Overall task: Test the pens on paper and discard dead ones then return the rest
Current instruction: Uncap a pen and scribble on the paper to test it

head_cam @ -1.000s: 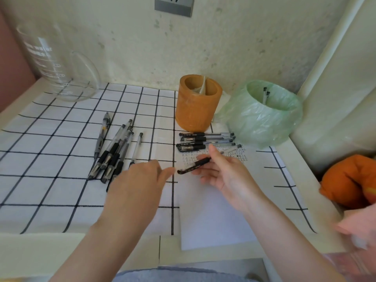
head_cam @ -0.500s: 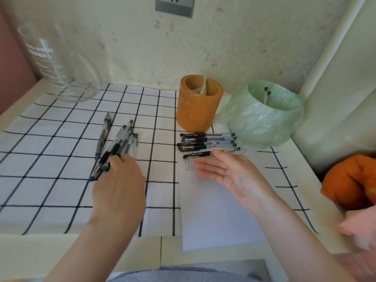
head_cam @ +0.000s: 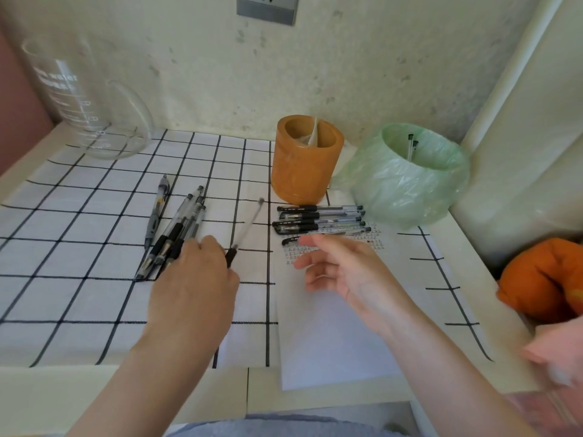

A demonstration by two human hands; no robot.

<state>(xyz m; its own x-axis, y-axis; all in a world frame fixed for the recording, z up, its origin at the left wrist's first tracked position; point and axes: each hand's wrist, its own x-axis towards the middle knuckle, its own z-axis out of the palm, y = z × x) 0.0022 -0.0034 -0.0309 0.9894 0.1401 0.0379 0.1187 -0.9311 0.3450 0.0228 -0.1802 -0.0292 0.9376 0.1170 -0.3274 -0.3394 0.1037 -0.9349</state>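
The left hand [head_cam: 195,288] pinched a clear-barrelled pen with a black grip [head_cam: 245,231] by its near end. The pen was blurred and lay just right of the loose pile of similar pens [head_cam: 176,234] on the black-checked white cloth [head_cam: 79,253]. The right hand [head_cam: 347,275] hovered, fingers loosely spread and holding nothing, over the scribbled white paper sheet [head_cam: 331,335]. Farther off lay a row of black-capped pens [head_cam: 318,219], print unreadable, then an orange cylindrical holder [head_cam: 306,165] and a green-bagged bin [head_cam: 410,184]. The far-left glass beaker [head_cam: 79,99] read "water".

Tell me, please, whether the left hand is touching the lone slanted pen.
Touching: the head view shows the left hand gripping the pen by its black grip end.
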